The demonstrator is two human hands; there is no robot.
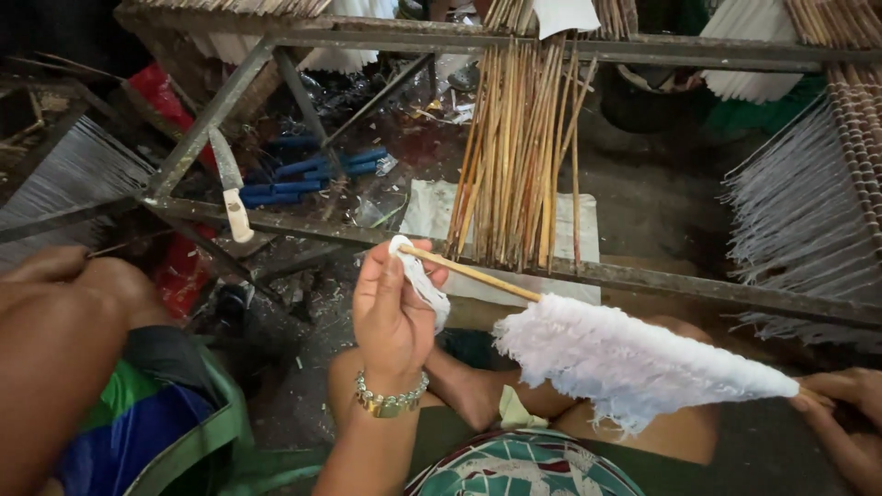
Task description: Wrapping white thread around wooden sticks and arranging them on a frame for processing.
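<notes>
The left hand [393, 317] held in its grip a strip of white fringe [423, 280] at the stick [473, 274]. The stick's long axis ran from upper left down to the right hand [850, 404], which pinched its lower end; the white fringed wrapping [625, 358] covered its lower half, before the metal frame [698, 287] and upright bamboo sticks [514, 156].

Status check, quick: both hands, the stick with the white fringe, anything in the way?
Left hand grips white strip and stick's bare end. Right hand holds the other end. Stick half wrapped in white fringe. Bamboo bundle just behind; nothing between hands.
</notes>
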